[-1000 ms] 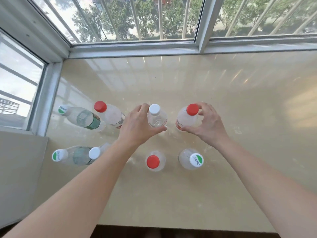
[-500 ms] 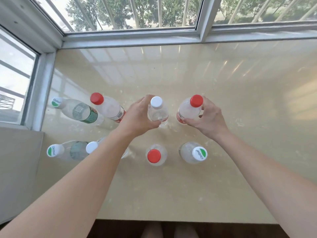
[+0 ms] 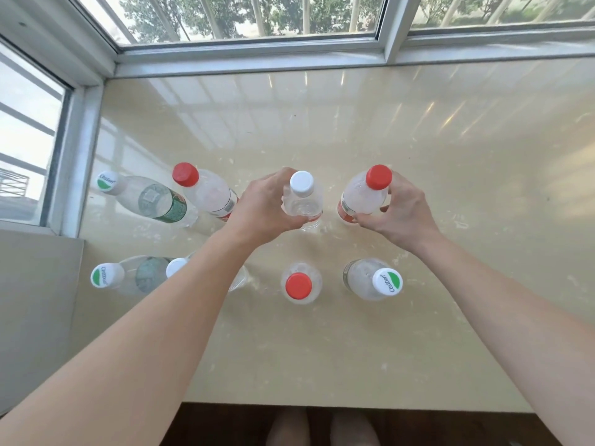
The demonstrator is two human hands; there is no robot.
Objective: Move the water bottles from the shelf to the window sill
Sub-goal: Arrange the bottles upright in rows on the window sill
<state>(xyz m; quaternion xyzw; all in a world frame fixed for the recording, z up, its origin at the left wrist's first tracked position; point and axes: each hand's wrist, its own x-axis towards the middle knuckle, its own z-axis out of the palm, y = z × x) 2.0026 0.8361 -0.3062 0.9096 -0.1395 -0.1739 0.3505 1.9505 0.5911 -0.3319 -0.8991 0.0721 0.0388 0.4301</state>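
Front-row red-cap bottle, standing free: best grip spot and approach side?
Probably the shoulder just under the cap of the front red-cap bottle, coming from above on the near side: it stands upright, cap towards the camera, with a gap to the green-logo bottle on its right.

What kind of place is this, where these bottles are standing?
Likely a deep window bay in a home or flat: a glossy beige sill, metal window frames meeting at a corner, and trees outside the glass.
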